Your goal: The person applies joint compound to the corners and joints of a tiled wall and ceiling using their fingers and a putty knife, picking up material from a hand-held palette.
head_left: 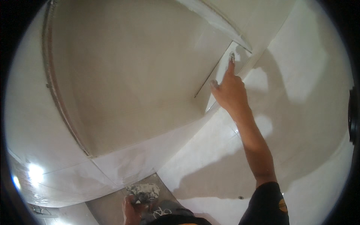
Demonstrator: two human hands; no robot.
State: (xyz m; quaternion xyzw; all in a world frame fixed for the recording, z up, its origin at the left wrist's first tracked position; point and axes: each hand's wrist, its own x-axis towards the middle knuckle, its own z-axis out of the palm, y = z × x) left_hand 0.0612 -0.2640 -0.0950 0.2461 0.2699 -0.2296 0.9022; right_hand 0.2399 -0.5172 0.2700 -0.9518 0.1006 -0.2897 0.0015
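Observation:
My right hand reaches up to a narrow white tile strip in the wall corner. Its index finger is stretched out with the tip pressed on the strip. The thumb sticks out to the left, and the fingertips are smeared with grey-white paste. At the lower edge, my left hand is closed beneath a lumpy mass of grey-white paste. Whatever carries the paste is mostly hidden by it.
Left of the strip lies a large beige recessed panel, bordered by a rough brown edge at left. Glossy pale wall tiles run below and right. A grey floor patch shows near my left hand. A dark round object sits at the right rim.

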